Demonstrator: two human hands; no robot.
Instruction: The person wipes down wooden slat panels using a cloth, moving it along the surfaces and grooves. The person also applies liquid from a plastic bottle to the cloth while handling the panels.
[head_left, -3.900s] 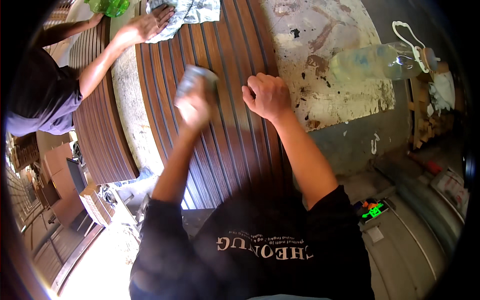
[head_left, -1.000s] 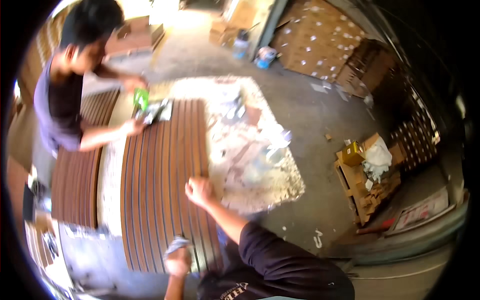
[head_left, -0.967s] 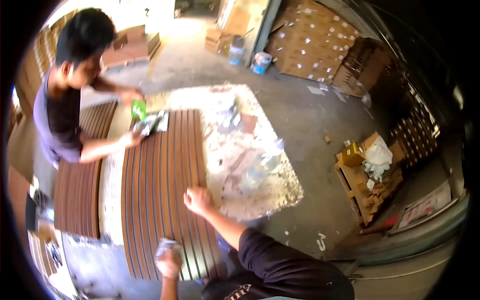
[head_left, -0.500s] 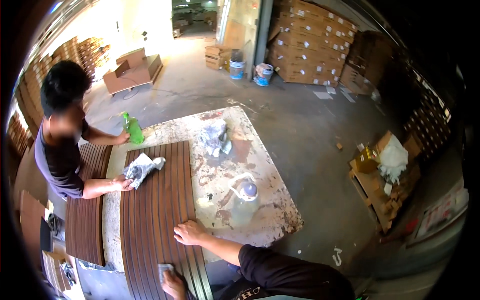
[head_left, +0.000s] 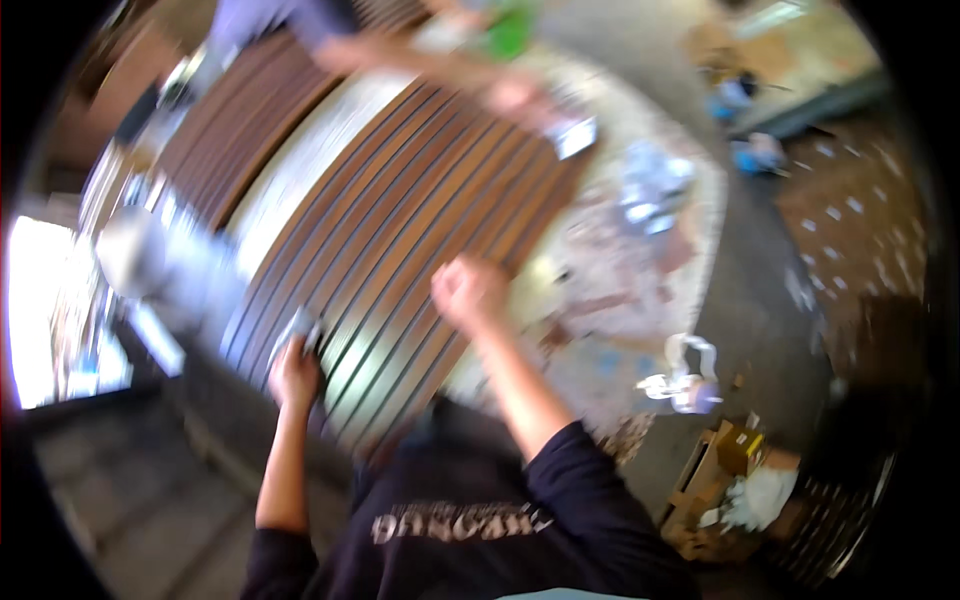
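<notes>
A brown slatted wood panel (head_left: 400, 230) lies in front of me on a paint-stained table (head_left: 700, 215). My left hand (head_left: 294, 374) is closed on a small grey rag (head_left: 298, 328) at the panel's near left part. Over the panel's right side is my right hand (head_left: 470, 292), its fingers curled like a fist with nothing visible in them. Across the panel, a co-worker's hand (head_left: 520, 98) holds a pale rag (head_left: 575, 137) at the far end; motion blurs it. Near that person's other hand, a green bottle (head_left: 510, 30) is partly cut off.
A second slatted panel (head_left: 240, 130) lies to the left. Crumpled grey-white cloth (head_left: 655, 185) and a plastic jug with a lilac cap (head_left: 695, 395) are on the table. Stacked cartons (head_left: 850, 210) stand at the right. A box with white wrapping (head_left: 760, 500) sits lower right.
The view has swung round and tilted down, bringing both my forearms in. The co-worker's rag has moved to the panel's far end. My right hand's fingers look more curled.
</notes>
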